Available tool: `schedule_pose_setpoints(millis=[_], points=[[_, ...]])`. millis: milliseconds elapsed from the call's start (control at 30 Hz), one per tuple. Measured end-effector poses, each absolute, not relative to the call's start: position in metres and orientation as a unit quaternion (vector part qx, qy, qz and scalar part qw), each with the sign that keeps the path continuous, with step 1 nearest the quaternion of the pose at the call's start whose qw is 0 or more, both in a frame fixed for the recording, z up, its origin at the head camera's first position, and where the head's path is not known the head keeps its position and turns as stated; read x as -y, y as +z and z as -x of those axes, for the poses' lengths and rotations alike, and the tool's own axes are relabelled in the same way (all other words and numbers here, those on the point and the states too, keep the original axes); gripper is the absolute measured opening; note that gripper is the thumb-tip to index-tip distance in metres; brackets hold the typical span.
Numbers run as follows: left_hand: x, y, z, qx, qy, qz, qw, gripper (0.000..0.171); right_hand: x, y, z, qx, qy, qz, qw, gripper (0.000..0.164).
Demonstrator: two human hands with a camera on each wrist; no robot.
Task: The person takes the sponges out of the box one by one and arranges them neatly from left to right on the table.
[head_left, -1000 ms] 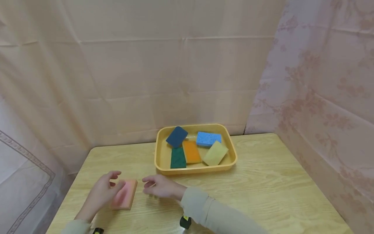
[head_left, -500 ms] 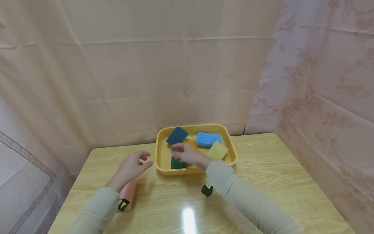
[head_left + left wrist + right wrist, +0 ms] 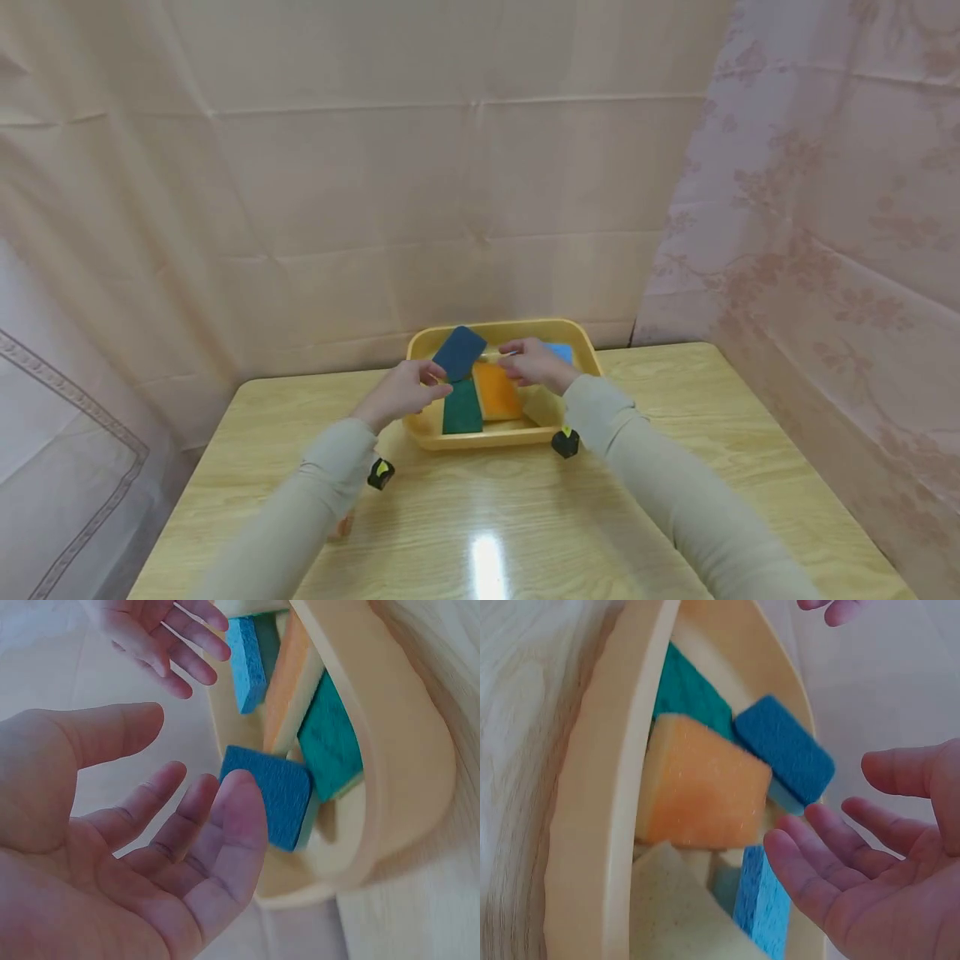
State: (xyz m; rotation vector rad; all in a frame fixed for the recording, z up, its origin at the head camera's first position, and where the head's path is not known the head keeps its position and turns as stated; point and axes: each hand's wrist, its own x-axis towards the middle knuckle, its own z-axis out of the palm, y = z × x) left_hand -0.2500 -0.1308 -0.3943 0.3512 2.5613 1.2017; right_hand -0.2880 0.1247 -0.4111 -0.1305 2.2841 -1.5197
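Observation:
A yellow tray holds a dark blue sponge, a green one, an orange sponge, a pale yellow one and a light blue one. Over the tray's left side hovers my left hand, fingers relaxed and holding nothing. In the left wrist view its fingertips overlap the dark blue sponge; contact is unclear. My right hand is above the tray's right half, loosely spread and likewise holding nothing. The light blue sponge lies just beyond its fingertips in the right wrist view, partly hidden by the hand in the head view.
A pinkish-orange sponge lies on the wooden table, mostly hidden by my left sleeve. Beige curtain hangs right behind the tray, and a floral curtain stands along the right side.
Both hands have moved forward and to the right, from beside the pinkish-orange sponge to above the tray. The sponges in the tray appear unmoved.

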Motion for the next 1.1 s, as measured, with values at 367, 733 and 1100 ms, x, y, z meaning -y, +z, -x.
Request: schedule_pose_setpoints(millis=[367,733,1100], points=[[0.098,-0.409,0.27,-0.853,0.472,-0.036,0.219,0.032,-0.134,-0.424,0.299,-0.824,-0.527,0.009,0.207,0.047],[0.086,-0.411,0.286,-0.833,0.484,0.019,0.268,0.037,-0.136,-0.43,0.308,-0.819,-0.54,-0.024,0.191,0.045],[0.075,-0.411,0.29,-0.823,0.495,0.035,0.278,0.035,-0.13,-0.427,0.312,-0.823,-0.498,-0.026,0.272,0.019]])
